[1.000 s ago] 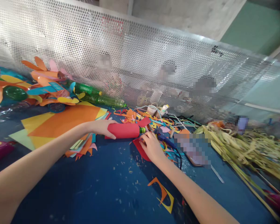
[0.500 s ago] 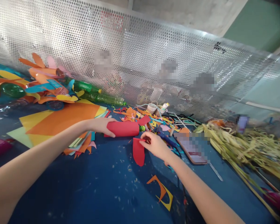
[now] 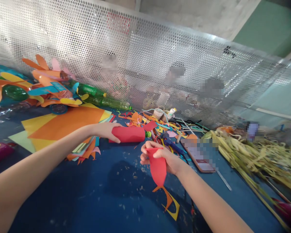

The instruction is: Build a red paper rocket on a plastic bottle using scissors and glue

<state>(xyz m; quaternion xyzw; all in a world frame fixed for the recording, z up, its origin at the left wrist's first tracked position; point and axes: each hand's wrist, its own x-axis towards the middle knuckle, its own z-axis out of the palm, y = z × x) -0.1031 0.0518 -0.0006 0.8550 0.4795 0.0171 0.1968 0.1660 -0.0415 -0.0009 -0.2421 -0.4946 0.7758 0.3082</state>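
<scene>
My left hand (image 3: 106,131) is closed over the near end of a bottle wrapped in red paper (image 3: 131,134), which lies on its side on the blue table. The bottle's green neck and cap point right. My right hand (image 3: 163,155) pinches a red paper petal (image 3: 158,171) by its straight upper edge, and the rounded part hangs down above the table. Below it lie orange and yellow paper offcuts (image 3: 173,205). A blue glue gun (image 3: 173,144) rests just beyond my right hand.
Coloured paper sheets (image 3: 70,121) and paper-petalled bottles (image 3: 50,85) occupy the left. Scraps (image 3: 135,118) lie at the back, before a perforated metal panel (image 3: 150,58) with people blurred behind it. A phone (image 3: 199,158) and dried husks (image 3: 242,152) are at right.
My right hand has lifted the red paper petal off the table and moved it right and toward me, turning it. My left hand stays on the wrapped bottle.
</scene>
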